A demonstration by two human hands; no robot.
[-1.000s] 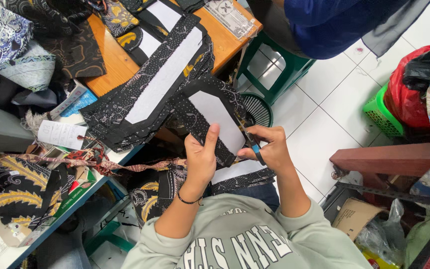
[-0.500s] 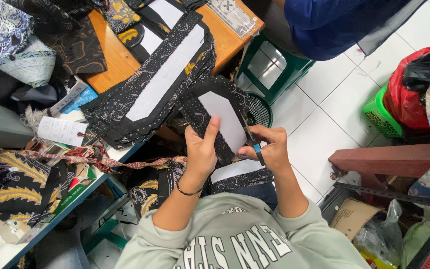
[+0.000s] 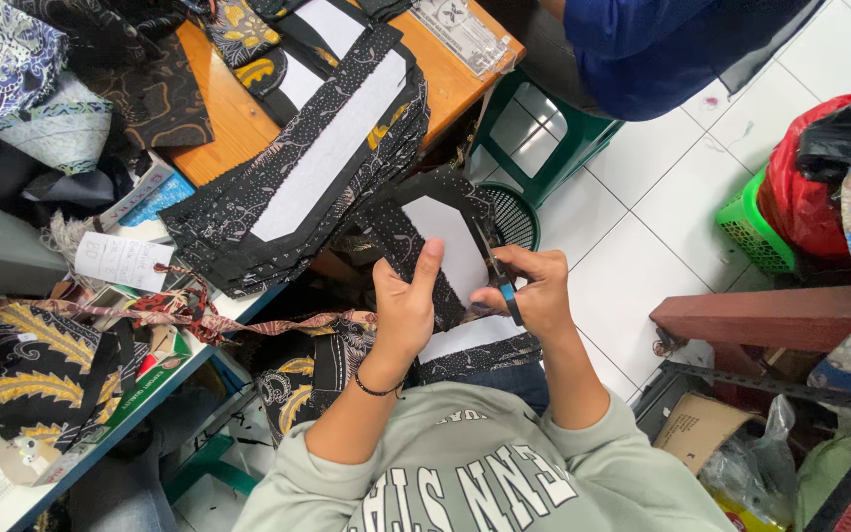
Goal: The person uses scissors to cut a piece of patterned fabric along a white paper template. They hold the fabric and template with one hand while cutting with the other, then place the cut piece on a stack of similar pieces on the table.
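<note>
Shifted a little since half a second ago: black patterned fabric piece (image 3: 425, 251) now tilted more toward the right, with the scissors (image 3: 499, 281) further along its right edge; both hands roughly where they were.

At far left, heaped on the table (image 3: 238, 128): blue and black batik cloths (image 3: 12, 59), a white paper slip (image 3: 122, 261), and below them a gold-and-black printed fabric (image 3: 22, 360). Further right, stacked on the orange tabletop, long black pieces with white interfacing (image 3: 317, 158), overhanging the edge.

Held up in mid-air over the lap, just right of that stack: the fabric piece, pointed at the top, white stiffener panel at its centre. Left hand (image 3: 404, 310) closed on its lower left part, thumb pressed flat on the white face, fingers behind. Right hand (image 3: 534, 291) wrapped round the scissors, blades meeting the piece's right edge; whether open or closed, not clear at this size.

Judging by the look: light, thin, somewhat stiffened by the white backing so standing up without flopping, yet soft and bendable at the unbacked black margin. Not fragile, not slippery. Best gripped on the backed centre, close to the cutting line, to keep the edge taut.

Beyond, at right: a green stool (image 3: 563, 138), another person's blue garment (image 3: 662, 49), white floor tiles, a red bag (image 3: 819, 187).
</note>
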